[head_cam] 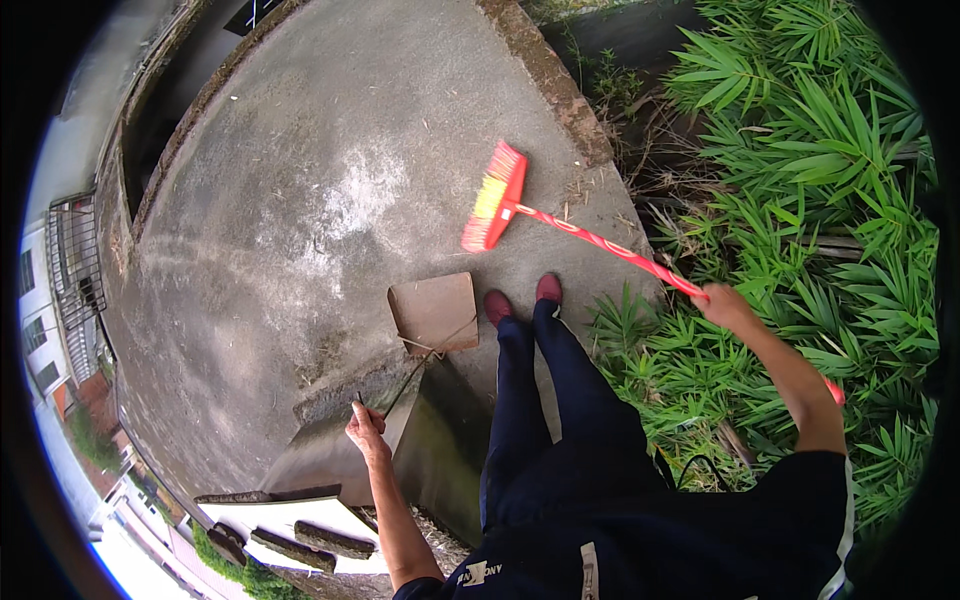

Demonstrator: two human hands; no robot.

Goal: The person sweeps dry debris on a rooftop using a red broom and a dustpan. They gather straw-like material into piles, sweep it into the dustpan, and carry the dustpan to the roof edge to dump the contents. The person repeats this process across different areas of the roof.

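My right hand [724, 306] grips the red patterned handle of a broom [600, 241]. The broom's red head with red and yellow bristles [491, 196] is out over the concrete, ahead of my feet; whether it touches the ground I cannot tell. In my left hand [367, 429] is the thin dark handle of a long-handled dustpan [435, 309]. Its brownish pan, with a wire bracket at the near edge, lies just left of my shoes, its inside showing no heap of debris.
Concrete floor [285, 202] with pale patches and scattered dry bits spreads ahead. Leafy bamboo-like plants [810, 247] border the right side past a broken edge. A raised kerb [180, 135] curves along the far left. Roof tiles [334, 538] lie on a white surface at lower left.
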